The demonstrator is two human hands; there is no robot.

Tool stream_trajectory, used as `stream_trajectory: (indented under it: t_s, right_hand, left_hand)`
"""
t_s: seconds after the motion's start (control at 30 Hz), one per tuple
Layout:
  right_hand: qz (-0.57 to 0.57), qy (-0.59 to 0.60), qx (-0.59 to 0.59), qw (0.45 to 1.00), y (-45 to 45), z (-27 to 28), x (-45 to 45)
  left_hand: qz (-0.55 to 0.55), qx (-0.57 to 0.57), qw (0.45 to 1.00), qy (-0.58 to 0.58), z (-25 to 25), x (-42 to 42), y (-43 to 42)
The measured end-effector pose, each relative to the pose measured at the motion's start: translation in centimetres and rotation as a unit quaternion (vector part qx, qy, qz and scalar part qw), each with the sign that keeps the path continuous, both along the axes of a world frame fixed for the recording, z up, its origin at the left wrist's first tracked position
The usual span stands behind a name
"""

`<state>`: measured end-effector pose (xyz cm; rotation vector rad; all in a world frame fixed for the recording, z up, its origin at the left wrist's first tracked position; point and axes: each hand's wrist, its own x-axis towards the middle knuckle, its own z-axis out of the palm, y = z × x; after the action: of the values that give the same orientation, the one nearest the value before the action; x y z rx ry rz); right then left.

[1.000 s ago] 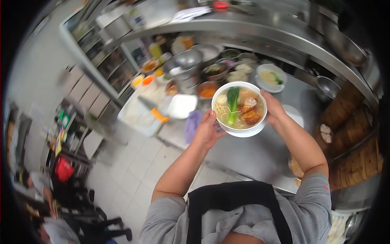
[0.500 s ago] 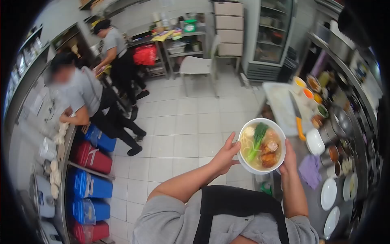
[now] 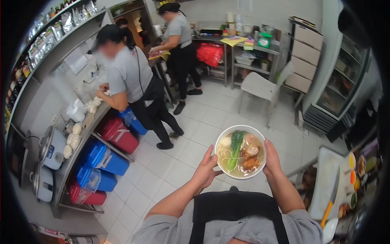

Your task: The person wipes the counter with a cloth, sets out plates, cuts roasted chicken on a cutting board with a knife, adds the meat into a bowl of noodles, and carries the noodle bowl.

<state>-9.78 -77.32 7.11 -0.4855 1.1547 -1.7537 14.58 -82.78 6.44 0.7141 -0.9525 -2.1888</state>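
Between my two hands is a white bowl of noodle soup (image 3: 221,171), held level in front of my apron. In the broth are thin noodles, a green leafy stalk (image 3: 236,148), browned meat pieces (image 3: 251,156) and a pale lump at the upper left. My left hand (image 3: 205,170) grips the bowl's left side, thumb up along the rim and fingers partly under it. On the opposite side my right hand (image 3: 273,158) holds the wall; its fingers are mostly hidden behind the bowl.
Two people work at the left counter, one by white dough lumps (image 3: 74,140). Lidded blue bins (image 3: 109,157) and red bins stand beneath. A white chair (image 3: 262,87) and glass-door fridge (image 3: 339,85) are ahead. At right lie a cutting board (image 3: 323,179) and an orange-handled knife (image 3: 328,211).
My view has turned left, away from the right-hand worktop, and the bowl has come along in both hands. More of the left counter and shelves shows now.
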Motion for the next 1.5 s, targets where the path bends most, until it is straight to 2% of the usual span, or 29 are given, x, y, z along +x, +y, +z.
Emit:
stream_trajectory:
  t_s: [0.17,0.37,0.43,0.57,0.87,1.03,1.1,1.17,1.3,1.37,1.5]
  right_hand:
    - [0.128,0.005,0.015,0.992,-12.1,-0.2,-3.1]
    - [0.203,-0.005,0.041,0.978,-24.4,-0.9,-4.1]
    - [0.212,0.011,0.055,0.976,-28.0,-0.4,-3.7]
    - [0.236,-0.023,0.03,0.971,-36.1,-3.1,-3.8]
    - [0.247,0.048,0.043,0.967,-51.9,-3.9,-4.3]
    - [0.284,0.008,0.049,0.958,-60.2,-2.0,-3.3]
    - [0.308,0.013,0.065,0.949,-64.1,-2.4,-3.5]
    - [0.358,0.014,0.018,0.934,-68.5,-3.9,-3.8]
    - [0.424,0.019,0.002,0.906,-77.1,-3.4,-2.8]
    - [0.448,0.049,0.013,0.893,-80.5,-2.6,-2.2]
    - [0.496,0.021,0.035,0.868,-87.2,-3.2,0.1]
  left_hand:
    - [0.11,0.002,0.994,-0.003,0.4,-2.1,-6.2]
    - [0.193,0.035,0.98,-0.014,-0.2,-3.6,-14.4]
    - [0.198,0.03,0.98,-0.004,-0.8,-3.6,-17.7]
    - [0.221,0.02,0.975,-0.021,-1.9,-3.8,-24.5]
    - [0.253,0.029,0.967,0.007,-3.0,-4.2,-39.2]
    - [0.29,0.03,0.956,0.014,-2.9,-4.6,-46.1]
    - [0.323,0.025,0.946,0.026,-3.6,-5.3,-48.3]
    - [0.36,0.016,0.932,0.032,-3.6,-6.0,-50.8]
    - [0.43,0.01,0.902,0.042,-3.5,-7.6,-55.8]
    - [0.449,-0.001,0.893,0.033,-2.6,-8.1,-58.2]
    - [0.489,0.0,0.872,0.02,-2.2,-8.1,-62.4]
